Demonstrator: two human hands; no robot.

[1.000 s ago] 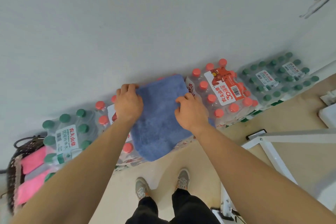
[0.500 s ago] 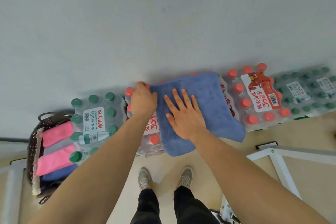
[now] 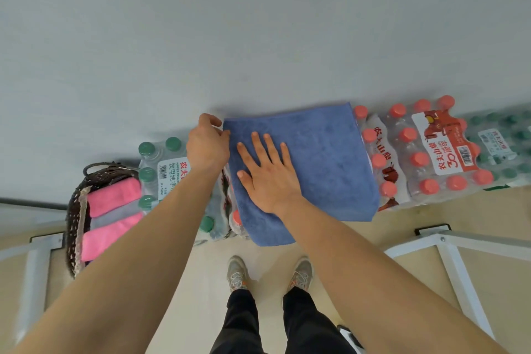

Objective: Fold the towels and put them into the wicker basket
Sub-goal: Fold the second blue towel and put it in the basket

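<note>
Leftmost, my wicker basket is partly cut off behind a white frame bar and my forearm; pink towels lie folded inside with a grey one between them, hard to make out. Beside it, the green-capped bottle pack is half hidden by my arm. My left hand curls at the blue towel's left edge, fingertips pinching its far corner. My right hand lies flat and spread, palm down on the towel, gripping nothing. That towel covers bottle packs and overhangs the front. Farther right, red-capped bottles show clearly; green caps beyond blur out.
</note>
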